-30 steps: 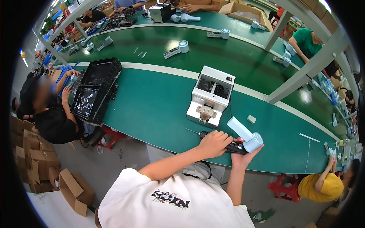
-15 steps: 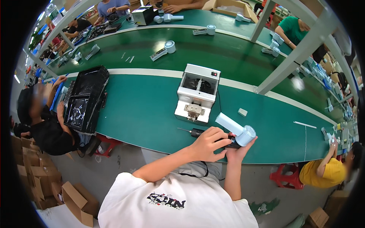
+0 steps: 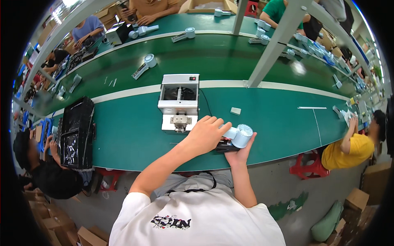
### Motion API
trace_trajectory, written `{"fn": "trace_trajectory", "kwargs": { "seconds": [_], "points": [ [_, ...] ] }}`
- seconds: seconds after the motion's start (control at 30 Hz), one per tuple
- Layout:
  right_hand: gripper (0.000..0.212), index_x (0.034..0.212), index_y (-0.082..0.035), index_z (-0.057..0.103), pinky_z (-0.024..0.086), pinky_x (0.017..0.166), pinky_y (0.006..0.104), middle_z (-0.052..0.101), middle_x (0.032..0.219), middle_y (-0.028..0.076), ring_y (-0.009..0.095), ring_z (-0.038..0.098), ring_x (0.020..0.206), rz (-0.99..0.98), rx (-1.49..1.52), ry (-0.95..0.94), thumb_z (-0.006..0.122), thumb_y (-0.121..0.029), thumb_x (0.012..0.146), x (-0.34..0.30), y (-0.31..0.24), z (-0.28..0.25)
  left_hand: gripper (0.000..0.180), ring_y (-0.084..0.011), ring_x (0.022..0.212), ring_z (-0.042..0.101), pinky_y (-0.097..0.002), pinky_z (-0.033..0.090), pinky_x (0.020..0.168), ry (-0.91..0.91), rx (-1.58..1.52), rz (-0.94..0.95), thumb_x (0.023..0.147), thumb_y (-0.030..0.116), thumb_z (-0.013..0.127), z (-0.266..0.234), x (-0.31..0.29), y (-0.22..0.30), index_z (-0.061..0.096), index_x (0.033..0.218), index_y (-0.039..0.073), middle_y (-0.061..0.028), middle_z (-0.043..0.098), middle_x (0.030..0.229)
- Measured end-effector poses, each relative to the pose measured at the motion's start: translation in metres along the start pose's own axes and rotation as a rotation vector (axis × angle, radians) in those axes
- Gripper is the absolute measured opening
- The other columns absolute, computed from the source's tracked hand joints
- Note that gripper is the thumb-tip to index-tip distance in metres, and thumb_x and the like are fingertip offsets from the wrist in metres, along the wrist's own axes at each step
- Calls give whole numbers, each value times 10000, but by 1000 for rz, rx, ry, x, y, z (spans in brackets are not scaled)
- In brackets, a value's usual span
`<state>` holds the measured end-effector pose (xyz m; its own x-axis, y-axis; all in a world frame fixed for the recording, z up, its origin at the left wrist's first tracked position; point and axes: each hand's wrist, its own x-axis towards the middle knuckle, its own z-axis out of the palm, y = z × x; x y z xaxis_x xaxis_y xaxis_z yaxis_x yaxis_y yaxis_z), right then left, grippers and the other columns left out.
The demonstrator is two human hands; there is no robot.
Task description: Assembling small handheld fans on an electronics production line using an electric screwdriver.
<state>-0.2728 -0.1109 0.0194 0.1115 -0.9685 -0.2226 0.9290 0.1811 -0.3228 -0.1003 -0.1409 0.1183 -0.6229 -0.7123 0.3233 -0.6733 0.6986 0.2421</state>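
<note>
Light-blue with a round ribbed head, a handheld fan is held over the near edge of the green bench. My left hand is closed around its handle, hiding most of it. Cupped under the head, my right hand grips the fan together with a black piece beneath it. What that black piece is I cannot make out. Just left of my hands stands a white-and-silver screw feeder machine. The thin bit of a screwdriver pokes out beside my left forearm, which hides its body.
A small white block lies beyond the fan. At the left is a black tray. Behind the bench runs a green conveyor carrying more fans, with a metal post rising beside it. Co-workers sit at both sides.
The view has turned, so the bench things sit further left. My left hand has moved from the black piece up onto the fan's handle; my right hand keeps its hold.
</note>
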Motion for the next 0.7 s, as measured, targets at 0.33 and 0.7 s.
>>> {"fn": "trace_trajectory", "kwargs": {
  "seconds": [0.33,0.7],
  "points": [
    [618,1160,-87,592,509,816,411,656,1029,91,247,626,928,5,3,-32,384,-646,998,5,0,1,481,-258,910,606,-380,472,821,-26,88,-86,757,18,675,-13,-4,15,582,1229,30,-97,625,1019],
    [526,1212,-73,597,530,815,452,675,1133,124,279,653,998,-2,-23,91,367,-511,1034,2,-1,4,497,-249,908,591,-375,470,847,101,186,73,695,18,678,-15,2,11,633,1190,27,-94,621,1017]
  ]
}}
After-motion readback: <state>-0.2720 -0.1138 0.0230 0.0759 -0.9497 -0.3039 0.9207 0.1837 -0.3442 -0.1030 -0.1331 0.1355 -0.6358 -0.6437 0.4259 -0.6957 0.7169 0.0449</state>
